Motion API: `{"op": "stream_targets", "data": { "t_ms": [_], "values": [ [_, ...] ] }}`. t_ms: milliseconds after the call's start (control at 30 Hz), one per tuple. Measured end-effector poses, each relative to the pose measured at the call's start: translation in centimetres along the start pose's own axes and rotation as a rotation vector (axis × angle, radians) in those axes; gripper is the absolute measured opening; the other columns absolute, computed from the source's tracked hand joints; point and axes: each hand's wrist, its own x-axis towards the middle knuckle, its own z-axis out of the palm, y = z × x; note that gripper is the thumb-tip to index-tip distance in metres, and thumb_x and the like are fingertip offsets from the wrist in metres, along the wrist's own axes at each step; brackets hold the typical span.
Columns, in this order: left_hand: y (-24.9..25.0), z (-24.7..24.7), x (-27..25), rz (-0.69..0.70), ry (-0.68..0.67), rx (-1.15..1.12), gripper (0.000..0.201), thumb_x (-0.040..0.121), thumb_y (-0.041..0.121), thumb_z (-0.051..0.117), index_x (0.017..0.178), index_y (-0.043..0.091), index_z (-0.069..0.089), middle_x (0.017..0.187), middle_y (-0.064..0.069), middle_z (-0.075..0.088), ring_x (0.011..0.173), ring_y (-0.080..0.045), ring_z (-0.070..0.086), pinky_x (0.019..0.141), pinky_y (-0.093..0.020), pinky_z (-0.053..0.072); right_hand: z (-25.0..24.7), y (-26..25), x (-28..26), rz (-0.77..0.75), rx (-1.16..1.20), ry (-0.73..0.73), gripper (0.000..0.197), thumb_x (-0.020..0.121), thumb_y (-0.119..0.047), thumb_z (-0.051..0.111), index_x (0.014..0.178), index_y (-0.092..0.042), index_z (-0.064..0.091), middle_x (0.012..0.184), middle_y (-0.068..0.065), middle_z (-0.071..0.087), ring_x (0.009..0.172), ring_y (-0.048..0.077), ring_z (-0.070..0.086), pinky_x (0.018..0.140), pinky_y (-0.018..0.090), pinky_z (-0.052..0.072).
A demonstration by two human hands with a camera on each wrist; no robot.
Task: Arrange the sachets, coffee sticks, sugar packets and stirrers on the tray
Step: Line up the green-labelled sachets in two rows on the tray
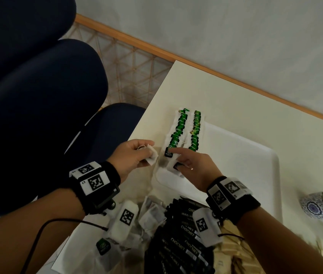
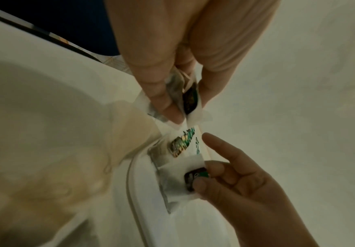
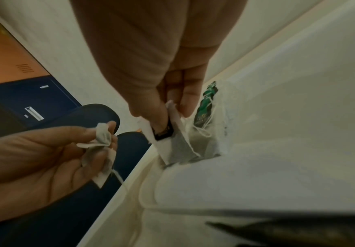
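Both hands hold tea bags at tray corner.
Our left hand [image 1: 132, 155] pinches a crumpled tea bag [image 1: 152, 156]; right hand [image 1: 194, 167] pinches another [image 1: 173, 167] at the rows [image 1: 184, 131] on the tray [image 1: 255, 155]. Loose strings could snag and drag them crooked.

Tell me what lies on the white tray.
Two rows of green-tagged tea bags lie along the white tray's left edge. The right hand covers the rows' near end.

"CHOCMET" on black coffee sticks [image 1: 184, 232], "GREEN TEA" on tea-bag tag [image 1: 169, 153]
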Motion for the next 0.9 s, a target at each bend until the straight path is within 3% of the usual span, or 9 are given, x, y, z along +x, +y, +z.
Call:
{"op": "stream_targets", "data": {
  "t_ms": [100, 267, 367, 500, 600, 667, 800, 900],
  "values": [
    [0.2, -0.7, 0.3, 0.019, 0.052, -0.047, 0.012, 0.087, 0.007, 0.065, 0.095, 0.015, 0.067, 0.094, -0.006, 0.066, 0.08, -0.016, 0.064, 0.068, -0.025, 0.058, 0.7, -0.3, 0.7, -0.061, -0.015, -0.099, 0.049, 0.087, -0.01, 0.061, 0.129, -0.035, 0.054, 0.09, -0.013, 0.063, 0.085, 0.003, 0.054, 0.077, 0.004, 0.038],
    [0.3, -1.2, 0.5, -0.015, 0.062, -0.064, 0.008, 0.086, 0.015, 0.067, 0.094, 0.014, 0.069, 0.084, 0.0, 0.07, 0.075, -0.012, 0.065, 0.064, -0.025, 0.058, 1.4, -0.4, 2.6, -0.03, -0.019, -0.053, 0.045, 0.088, -0.01, 0.061, 0.127, -0.031, 0.055, 0.095, -0.01, 0.064, 0.085, 0.004, 0.055, 0.082, 0.017, 0.044],
    [0.1, -1.2, 0.6, -0.062, 0.014, -0.041, 0.015, 0.088, 0.005, 0.064, 0.1, 0.013, 0.067, 0.09, -0.006, 0.068, 0.075, -0.015, 0.066, 0.063, -0.026, 0.058, 1.3, -0.3, 3.6, 0.012, -0.017, -0.016, 0.045, 0.089, -0.013, 0.061, 0.128, -0.032, 0.053, 0.093, -0.011, 0.06, 0.083, 0.006, 0.055, 0.079, 0.017, 0.042],
    [-0.1, -1.0, 0.6, -0.084, -0.014, -0.009, 0.024, 0.088, -0.004, 0.059, 0.106, 0.01, 0.064, 0.086, -0.009, 0.065, 0.071, -0.017, 0.065, 0.062, -0.028, 0.058, 1.1, -0.3, 4.0, 0.016, -0.038, 0.009, 0.044, 0.088, -0.015, 0.062, 0.128, -0.031, 0.053, 0.099, -0.009, 0.059, 0.088, 0.006, 0.053, 0.085, 0.021, 0.044],
    [-0.1, -0.6, 0.6, -0.093, -0.01, -0.019, 0.025, 0.088, -0.006, 0.057, 0.106, 0.009, 0.063, 0.082, -0.009, 0.063, 0.07, -0.018, 0.063, 0.062, -0.028, 0.058, 0.8, -0.5, 3.3, -0.073, -0.018, 0.125, 0.038, 0.087, -0.018, 0.064, 0.123, -0.028, 0.058, 0.108, -0.007, 0.059, 0.089, 0.002, 0.051, 0.083, 0.018, 0.041],
    [-0.1, -0.3, 0.7, -0.096, -0.008, -0.03, 0.025, 0.088, -0.007, 0.056, 0.106, 0.01, 0.062, 0.081, -0.008, 0.062, 0.067, -0.017, 0.063, 0.061, -0.028, 0.058, 0.5, -0.9, 2.5, -0.146, 0.017, 0.17, 0.031, 0.086, -0.025, 0.066, 0.117, -0.028, 0.062, 0.103, -0.009, 0.058, 0.086, -0.004, 0.051, 0.079, 0.014, 0.039],
    [0.0, 0.6, 0.6, -0.125, -0.038, -0.077, 0.026, 0.089, -0.005, 0.055, 0.111, 0.008, 0.06, 0.087, -0.013, 0.064, 0.073, -0.021, 0.063, 0.069, -0.033, 0.056, 0.7, -2.1, 0.6, -0.242, 0.012, 0.048, 0.049, 0.074, -0.042, 0.077, 0.118, -0.03, 0.06, 0.105, -0.012, 0.059, 0.093, -0.001, 0.053, 0.079, 0.012, 0.042],
    [0.1, 1.3, 0.4, -0.147, -0.075, -0.127, 0.024, 0.091, -0.006, 0.05, 0.107, 0.01, 0.059, 0.09, -0.014, 0.064, 0.076, -0.02, 0.064, 0.067, -0.029, 0.058, 1.4, -2.0, 0.0, -0.289, -0.052, 0.055, 0.049, 0.078, -0.031, 0.074, 0.124, -0.027, 0.057, 0.107, -0.008, 0.06, 0.092, 0.0, 0.049, 0.078, 0.012, 0.04]
  ]
}}
